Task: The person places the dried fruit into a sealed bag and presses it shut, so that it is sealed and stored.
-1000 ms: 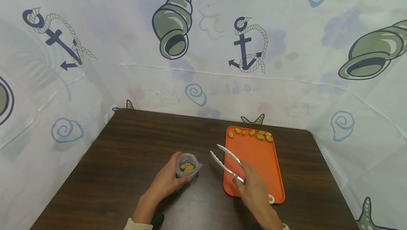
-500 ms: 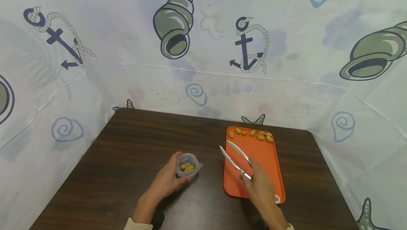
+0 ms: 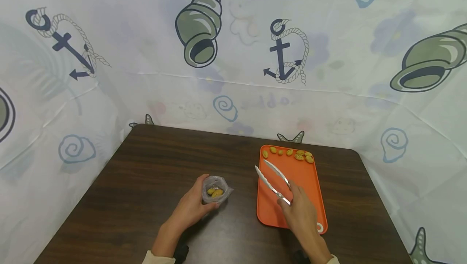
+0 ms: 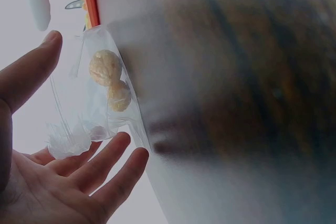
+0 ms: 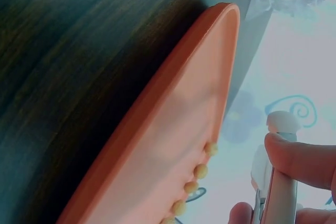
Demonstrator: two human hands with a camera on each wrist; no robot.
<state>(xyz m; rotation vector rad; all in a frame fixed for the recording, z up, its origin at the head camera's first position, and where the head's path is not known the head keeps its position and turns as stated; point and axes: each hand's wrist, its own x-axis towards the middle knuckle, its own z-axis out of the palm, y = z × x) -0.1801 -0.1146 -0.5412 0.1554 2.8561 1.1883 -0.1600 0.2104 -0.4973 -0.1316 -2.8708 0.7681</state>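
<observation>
My left hand (image 3: 190, 208) holds a clear plastic bag (image 3: 207, 183) upright on the table, thumb on one side and fingers on the other. A few yellow-brown, nut-like pieces (image 4: 106, 67) lie at the bottom of the bag. Metal tongs with pale tips (image 3: 268, 181) are gripped in my right hand (image 3: 302, 212), their arms spread apart with nothing between them. They hover over the orange tray (image 3: 268, 213), pointing at its far end. Several more of the yellow-brown pieces (image 3: 299, 157) sit along the tray's far edge. The tongs' white ring end (image 3: 320, 227) shows behind my right hand.
A dark wood-grain table (image 3: 153, 166) carries everything, its far edge close to a white cloth backdrop (image 3: 240, 106) printed with shells and anchors. The tray's raised rim (image 5: 231, 30) borders it. Bag and tray stand apart, with table between them.
My right hand has moved right with the tongs, bringing their tips from left of the tray to over it. The left hand and the bag have stayed in place.
</observation>
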